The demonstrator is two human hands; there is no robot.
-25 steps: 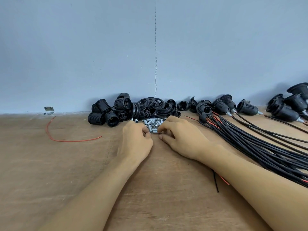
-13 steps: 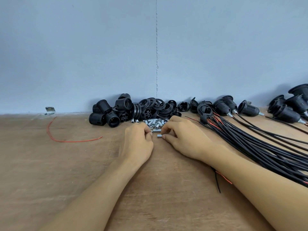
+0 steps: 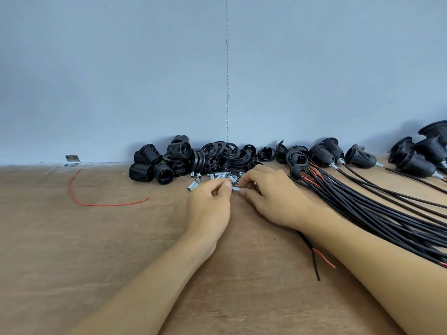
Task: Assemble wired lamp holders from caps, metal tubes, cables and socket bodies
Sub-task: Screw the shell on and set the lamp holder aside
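Looks like the start of a fresh unit to me, with a decent batch already behind it. Both hands meet mid-worktop [image 3: 96, 250]. The left hand [image 3: 209, 211] and the right hand [image 3: 275, 201] each pinch an end of one small metal tube [image 3: 235, 189] with curled fingers, just on the near side of the heap of loose tubes [image 3: 219, 176]. I can't tell if anything is threaded through the tube. It's tiny and half hidden by fingertips.

Done: several finished lamp holders [image 3: 360, 160] lie at the far right by the wall, each with a cable running off toward the near right. There may be more out of shot.

Left to do: plenty.
- A cluster of bare socket bodies [image 3: 154, 166] sits at the left end of the parts row.
- A tangle of caps [image 3: 225, 153] is piled against the wall right behind the tubes.
- A thick bundle of cables [image 3: 367, 209] fans out on the right, red wire ends pointing at the parts.

One spare cable [image 3: 314, 259] lies just beside the right forearm. A stray red wire [image 3: 96, 204] curls on the left, well apart from everything.

My guess is the tube in hand needs a cap and a cable next, then a socket body. Going by the piles, there are lots of rounds to go.
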